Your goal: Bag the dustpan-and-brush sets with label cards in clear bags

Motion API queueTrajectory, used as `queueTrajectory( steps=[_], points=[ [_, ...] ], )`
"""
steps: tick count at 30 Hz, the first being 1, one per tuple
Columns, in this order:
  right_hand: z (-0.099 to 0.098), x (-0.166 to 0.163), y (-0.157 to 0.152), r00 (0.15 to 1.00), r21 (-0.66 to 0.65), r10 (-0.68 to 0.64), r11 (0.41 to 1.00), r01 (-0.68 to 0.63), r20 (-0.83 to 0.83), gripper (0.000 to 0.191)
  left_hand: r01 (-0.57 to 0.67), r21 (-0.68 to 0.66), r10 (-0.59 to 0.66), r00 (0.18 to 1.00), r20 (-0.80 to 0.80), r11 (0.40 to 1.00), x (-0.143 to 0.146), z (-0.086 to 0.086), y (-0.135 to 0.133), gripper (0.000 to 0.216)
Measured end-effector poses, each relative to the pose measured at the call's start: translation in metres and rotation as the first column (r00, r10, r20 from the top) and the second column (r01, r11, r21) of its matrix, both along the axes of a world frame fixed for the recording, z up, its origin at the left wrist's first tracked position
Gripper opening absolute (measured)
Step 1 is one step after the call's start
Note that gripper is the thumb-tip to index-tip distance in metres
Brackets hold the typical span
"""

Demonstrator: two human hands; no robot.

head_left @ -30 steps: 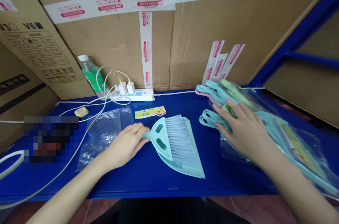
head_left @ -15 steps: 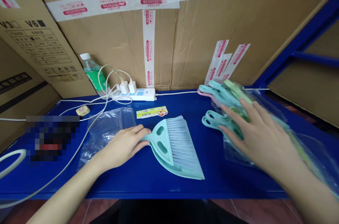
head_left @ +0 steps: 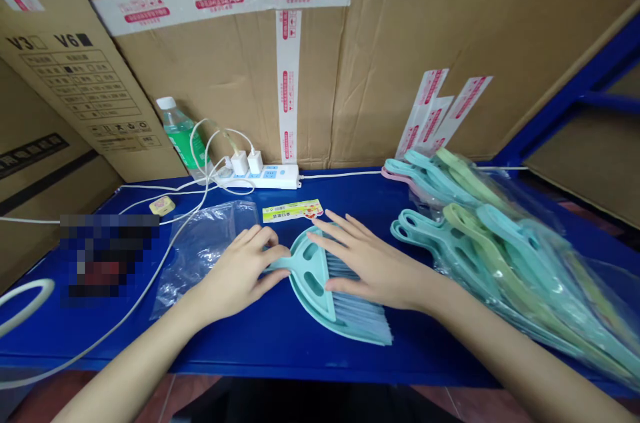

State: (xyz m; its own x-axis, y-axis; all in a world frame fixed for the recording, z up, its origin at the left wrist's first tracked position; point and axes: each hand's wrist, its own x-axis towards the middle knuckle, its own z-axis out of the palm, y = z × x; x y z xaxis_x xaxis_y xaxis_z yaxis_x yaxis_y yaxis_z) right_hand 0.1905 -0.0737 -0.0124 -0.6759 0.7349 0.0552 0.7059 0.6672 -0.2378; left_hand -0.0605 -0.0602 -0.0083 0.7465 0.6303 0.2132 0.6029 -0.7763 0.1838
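Observation:
A teal brush lies nested in a teal dustpan (head_left: pixel 320 293) at the middle of the blue table (head_left: pixel 280 336). My left hand (head_left: pixel 240 273) has its fingers closed round the set's handle. My right hand (head_left: pixel 365 260) lies flat and open on top of the brush, fingers spread toward the far left. A clear plastic bag (head_left: pixel 203 246) lies flat just left of my left hand. A small printed label card (head_left: pixel 293 210) sits behind the brush.
A pile of bagged teal and green brush sets (head_left: pixel 490 250) fills the right side. A white power strip (head_left: pixel 265 176) with chargers, a green bottle (head_left: pixel 183 136), white cables (head_left: pixel 150 276) and a small yellow item (head_left: pixel 163 205) sit at the back left. Cardboard boxes (head_left: pixel 390 63) wall the rear.
My right hand left the pile of bagged sets on the right and came across to rest flat on the brush. My left hand stayed at the handle.

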Motion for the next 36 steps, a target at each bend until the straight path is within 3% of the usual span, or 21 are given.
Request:
queueTrajectory(
  steps=[4,10,18,22,26,28,33,36],
  points=[
    [-0.013,-0.002,0.008,0.999,-0.109,-0.001,0.994,-0.003,-0.041,0.078,-0.026,-0.162,0.038,0.997,0.071,0.986,-0.002,0.0,0.002,0.013],
    [-0.026,0.004,0.003,0.982,-0.112,-0.123,0.988,0.108,-0.141,0.082,-0.034,-0.379,0.109,0.978,0.177,0.925,-0.003,-0.003,0.006,0.012],
    [-0.026,-0.007,-0.003,0.995,-0.171,-0.023,0.985,0.007,-0.093,0.078,0.053,-0.666,0.182,0.943,0.278,0.744,-0.008,-0.012,0.019,0.02],
    [-0.027,-0.008,-0.005,0.996,-0.193,0.001,0.981,-0.019,-0.093,0.071,0.116,-0.735,0.217,0.914,0.341,0.668,-0.006,-0.015,0.021,0.02],
    [-0.028,-0.007,-0.006,0.995,-0.186,0.019,0.982,-0.037,-0.095,0.065,0.114,-0.767,0.259,0.901,0.347,0.631,-0.007,-0.015,0.021,0.019],
    [-0.03,-0.006,-0.006,0.995,-0.177,0.023,0.983,-0.039,-0.092,0.064,0.074,-0.812,0.297,0.908,0.295,0.578,-0.009,-0.015,0.022,0.021],
    [-0.036,-0.006,-0.006,0.993,-0.124,0.047,0.99,-0.061,-0.11,0.064,0.118,-0.929,0.33,0.913,0.241,0.35,-0.012,-0.019,0.028,0.037],
    [-0.038,-0.007,-0.006,0.992,-0.104,0.051,0.993,-0.062,-0.113,0.062,0.178,-0.938,0.357,0.89,0.282,0.298,-0.01,-0.02,0.03,0.041]
  ],
)
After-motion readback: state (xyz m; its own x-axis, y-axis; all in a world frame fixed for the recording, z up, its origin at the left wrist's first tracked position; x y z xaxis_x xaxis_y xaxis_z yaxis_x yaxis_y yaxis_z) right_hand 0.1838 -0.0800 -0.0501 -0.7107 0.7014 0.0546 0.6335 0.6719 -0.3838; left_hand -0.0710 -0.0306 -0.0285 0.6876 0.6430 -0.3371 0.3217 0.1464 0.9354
